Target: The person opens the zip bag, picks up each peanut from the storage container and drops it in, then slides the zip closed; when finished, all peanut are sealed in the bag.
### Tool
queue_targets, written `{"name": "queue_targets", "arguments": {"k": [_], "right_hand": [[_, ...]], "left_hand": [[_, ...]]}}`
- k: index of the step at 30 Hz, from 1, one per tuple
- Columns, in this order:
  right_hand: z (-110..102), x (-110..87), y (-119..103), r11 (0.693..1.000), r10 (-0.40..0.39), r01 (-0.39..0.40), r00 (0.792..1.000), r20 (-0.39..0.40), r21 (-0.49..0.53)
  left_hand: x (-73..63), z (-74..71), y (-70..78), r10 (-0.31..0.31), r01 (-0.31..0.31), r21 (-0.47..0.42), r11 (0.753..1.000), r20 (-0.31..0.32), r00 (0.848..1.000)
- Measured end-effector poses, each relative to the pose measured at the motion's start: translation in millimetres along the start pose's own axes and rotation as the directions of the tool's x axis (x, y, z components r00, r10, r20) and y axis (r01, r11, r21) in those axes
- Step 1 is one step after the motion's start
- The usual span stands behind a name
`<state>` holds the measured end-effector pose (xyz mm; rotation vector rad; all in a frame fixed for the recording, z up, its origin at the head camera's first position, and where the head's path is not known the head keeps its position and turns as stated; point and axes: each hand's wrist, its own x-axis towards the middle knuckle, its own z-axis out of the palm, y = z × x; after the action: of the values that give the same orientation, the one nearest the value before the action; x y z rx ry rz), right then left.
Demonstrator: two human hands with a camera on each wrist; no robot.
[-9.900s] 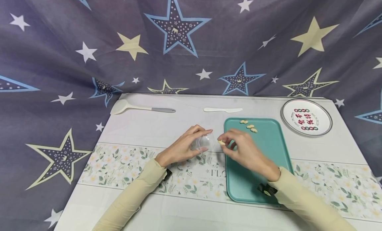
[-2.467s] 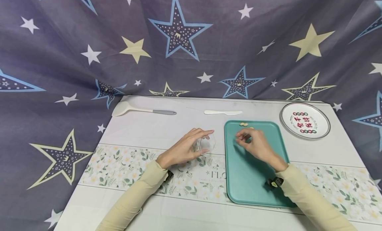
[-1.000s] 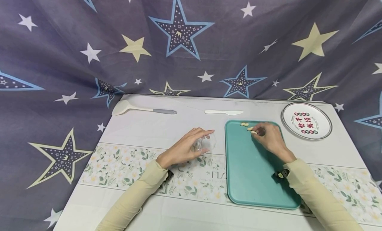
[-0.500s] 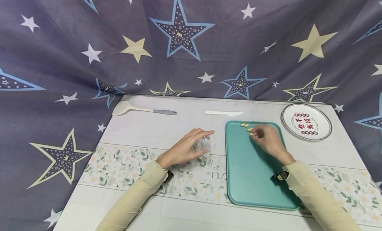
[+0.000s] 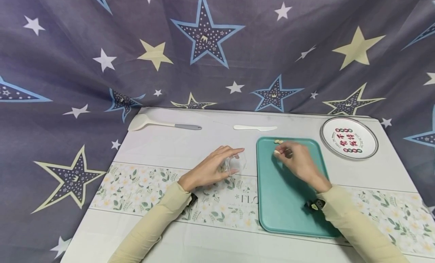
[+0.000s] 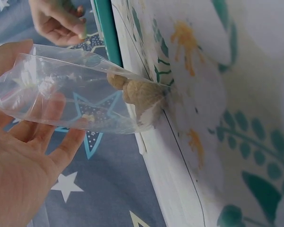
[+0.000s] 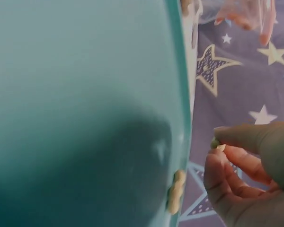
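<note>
Beside tray [image 5: 282, 206], left hand [image 5: 207, 168] grips bag [image 6: 52, 90], peanuts [image 6: 144, 94] inside. Right hand [image 5: 300, 163] pinches peanut [image 5: 276, 152] above tray; another peanut [image 7: 176, 193] remains there.

Just left of the teal rectangular tray [image 5: 278, 202], a clear, thin plastic bag [image 5: 239, 164] is held between the thumb and fingers of the left hand [image 5: 209, 168], its film crinkled, with ridged tan peanuts [image 6: 142, 97] bunched together at its lower end. Above the tray's far left part, the right hand [image 5: 299, 163] pinches a small pale yellow peanut [image 5: 276, 152], mostly covered by the fingertips. Another bumpy pale peanut [image 5: 278, 141], perhaps two end to end, lies near the tray's far rim.
</note>
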<state>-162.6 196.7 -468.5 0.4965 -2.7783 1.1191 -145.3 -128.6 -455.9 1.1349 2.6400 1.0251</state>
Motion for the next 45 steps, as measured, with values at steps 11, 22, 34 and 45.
{"name": "queue_targets", "arguments": {"k": [11,22,34,45], "right_hand": [[5,-2.7,-39,0.991,-0.122,0.124,0.992,-0.039,0.044],[11,-6.2,-71,0.974,-0.196,0.197,0.980,-0.019,0.109],[22,-9.9,-97,0.952,-0.267,0.261,0.964,0.014,0.162],[32,-9.7,-101,0.943,-0.299,0.286,0.953,0.052,0.171]], "left_hand": [[-0.3,-0.4,-0.9,0.004,-0.004,0.004,1.000,0.001,1.000],[-1.4,-1.6,-0.1,-0.003,0.003,0.003,1.000,0.011,1.000],[-0.8,-0.3,0.0,0.002,-0.002,-0.012,1.000,0.011,1.000],[-1.2,-0.7,-0.2,0.012,-0.012,-0.004,1.000,0.002,1.000]]}}
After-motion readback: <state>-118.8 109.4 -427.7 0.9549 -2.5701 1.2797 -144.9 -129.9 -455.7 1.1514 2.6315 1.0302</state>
